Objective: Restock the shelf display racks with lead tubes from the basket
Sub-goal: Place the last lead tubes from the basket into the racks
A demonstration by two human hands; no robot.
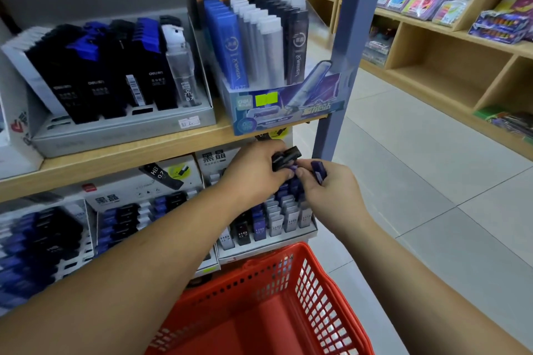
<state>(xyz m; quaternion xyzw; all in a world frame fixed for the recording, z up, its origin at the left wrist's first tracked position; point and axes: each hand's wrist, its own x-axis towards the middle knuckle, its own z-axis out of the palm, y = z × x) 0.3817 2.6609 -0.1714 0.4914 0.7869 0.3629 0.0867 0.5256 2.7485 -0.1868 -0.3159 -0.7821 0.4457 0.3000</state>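
My left hand (253, 173) grips a bundle of black lead tubes (285, 157) just under the wooden shelf board. My right hand (328, 190) pinches a blue lead tube (318, 170) beside it, fingertips touching the bundle. Both hands hover over a display rack (268, 225) on the lower shelf, filled with rows of black, blue and grey HB 0.7 tubes. The red plastic basket (314, 291) sits below my forearms; its visible floor shows no tubes.
The upper shelf (129, 153) holds a grey rack of black and blue tubes (115, 72) and a blue box of tall tubes (259, 46). More racks (43, 242) fill the lower shelf at left. A blue upright post (343, 57) bounds the shelf; tiled aisle and wooden shelving lie to the right.
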